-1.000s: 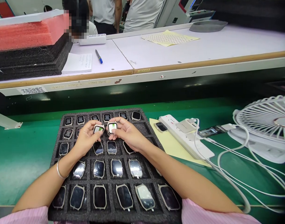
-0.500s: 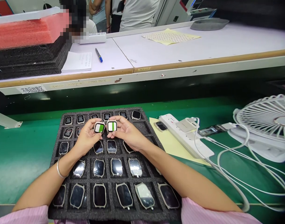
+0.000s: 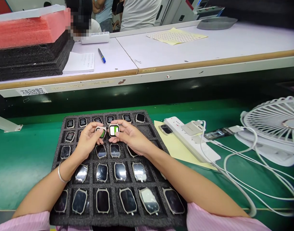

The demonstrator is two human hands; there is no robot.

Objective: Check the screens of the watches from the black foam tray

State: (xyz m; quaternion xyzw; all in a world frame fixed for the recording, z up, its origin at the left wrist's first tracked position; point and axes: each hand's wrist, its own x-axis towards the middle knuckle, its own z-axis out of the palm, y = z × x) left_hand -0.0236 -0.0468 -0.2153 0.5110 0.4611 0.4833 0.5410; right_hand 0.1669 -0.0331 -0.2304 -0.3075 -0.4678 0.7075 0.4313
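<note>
Over the far middle of the black foam tray (image 3: 113,220), seen from the head camera, the two hands meet side by side. The left hand (image 3: 88,141) has its fingers (image 3: 92,125) curled around the left-hand watch body (image 3: 100,132), pinching it by the edges; its screen is tipped to the side and only a sliver of green shows. The right hand (image 3: 131,136) holds the right-hand watch body (image 3: 113,130) the same way, thumb below and fingers (image 3: 124,123) above, with the lit screen facing up in white and green. The two watch bodies are just beside each other, held a little above the tray's second row. A bracelet (image 3: 59,173) sits on the left wrist.

The tray lies on the green tabletop (image 3: 29,160), and most of its compartments hold dark-screened watch bodies. To its right a yellow paper (image 3: 175,150) lies under a white power strip (image 3: 190,141), with a loose watch body (image 3: 166,129) just beside the strip. White cables run from there toward a white fan (image 3: 276,125). On the raised bench behind are a notepad (image 3: 80,62), a pen (image 3: 102,55) and pink foam (image 3: 24,29) on top of black foam.
</note>
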